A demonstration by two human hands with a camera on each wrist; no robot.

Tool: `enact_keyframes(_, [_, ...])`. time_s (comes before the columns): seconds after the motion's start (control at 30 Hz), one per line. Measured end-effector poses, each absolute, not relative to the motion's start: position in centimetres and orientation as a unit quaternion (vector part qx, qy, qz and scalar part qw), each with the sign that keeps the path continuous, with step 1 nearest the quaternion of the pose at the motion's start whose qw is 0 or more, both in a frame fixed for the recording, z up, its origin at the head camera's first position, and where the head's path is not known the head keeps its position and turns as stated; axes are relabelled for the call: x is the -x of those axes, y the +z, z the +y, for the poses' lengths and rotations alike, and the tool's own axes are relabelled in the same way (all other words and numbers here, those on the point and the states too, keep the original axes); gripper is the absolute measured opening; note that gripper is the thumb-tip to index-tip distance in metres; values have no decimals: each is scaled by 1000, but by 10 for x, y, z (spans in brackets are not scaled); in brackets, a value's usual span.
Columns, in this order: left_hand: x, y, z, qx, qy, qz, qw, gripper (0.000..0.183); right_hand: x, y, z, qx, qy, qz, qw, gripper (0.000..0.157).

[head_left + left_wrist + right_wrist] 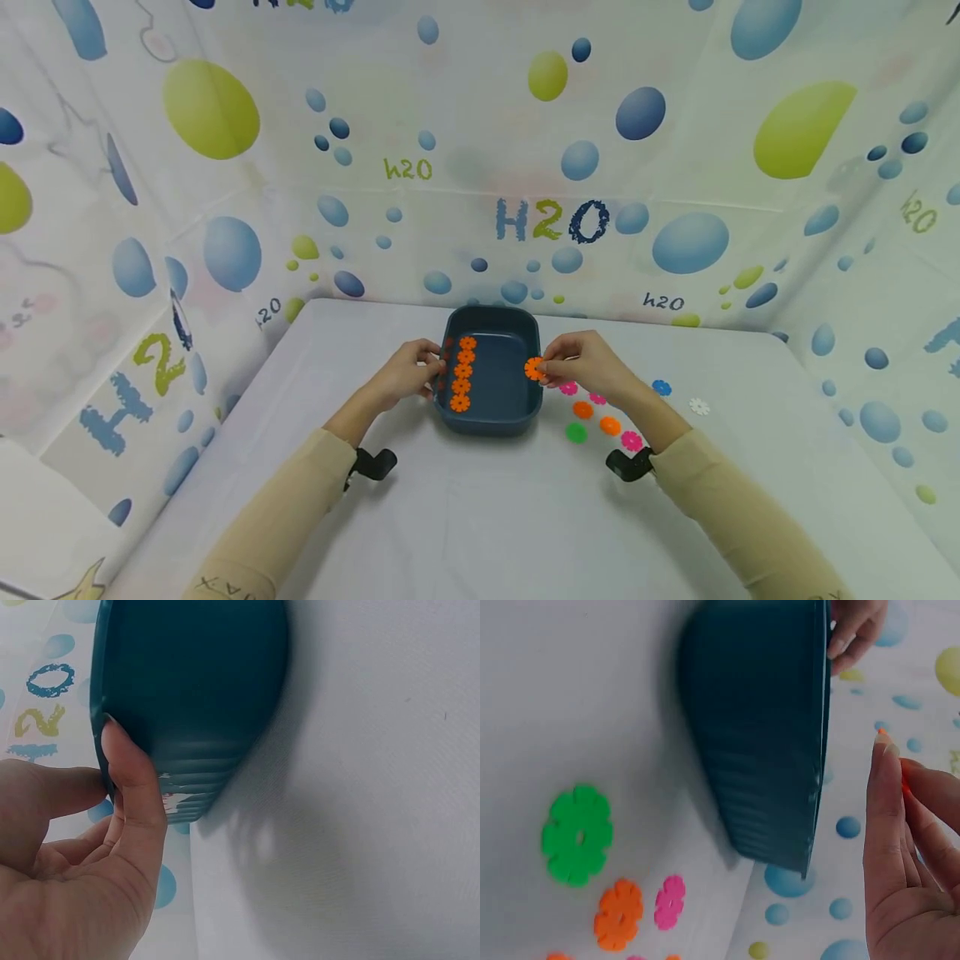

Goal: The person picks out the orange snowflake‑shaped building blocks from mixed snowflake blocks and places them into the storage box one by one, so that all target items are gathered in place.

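Observation:
A dark blue rectangular basin (491,427) stands on the white table. My left hand (405,371) grips its left rim, thumb and fingers on either side of the wall, as the left wrist view shows at the basin's side (195,667). Several orange flower-shaped discs (462,384) line up in a column along the basin's left part. Between thumb and fingers my right hand (585,362) pinches another orange flower-shaped disc (533,369) at the basin's right rim. Seen from the right wrist, that hand (915,855) is raised beside the rim, and mostly hides the disc.
Right of the basin lie loose flower-shaped discs: a green one (577,432), orange ones (582,410), pink ones (632,441), a blue one (662,387) and a white one (699,407). A patterned curtain (480,125) hangs behind the table.

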State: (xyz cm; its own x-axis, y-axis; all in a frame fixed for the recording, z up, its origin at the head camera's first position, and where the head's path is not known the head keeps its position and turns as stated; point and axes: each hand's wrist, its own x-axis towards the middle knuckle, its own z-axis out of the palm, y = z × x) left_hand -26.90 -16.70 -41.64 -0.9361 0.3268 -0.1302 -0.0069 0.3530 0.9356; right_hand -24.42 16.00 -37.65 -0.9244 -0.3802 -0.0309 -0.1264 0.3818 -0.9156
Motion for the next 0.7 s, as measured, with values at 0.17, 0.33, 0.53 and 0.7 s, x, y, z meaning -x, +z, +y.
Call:
enact_keyframes(0.17, [268,-416,-165,-100,560,809,149,39,248,-380,139,162,-536,818,132,10])
enact_keyframes(0.33, [268,-414,-164,-100,555,812,149,39,255,-387,121,183,-526,820,130,10])
enact_keyframes(0.53, [269,-415,-165,-104,554,813,148,39,260,-392,102,188,-503,832,142,4])
enact_keyframes(0.7, [268,-416,-166,-104,555,812,148,38,262,-396,87,197,-477,843,151,4])
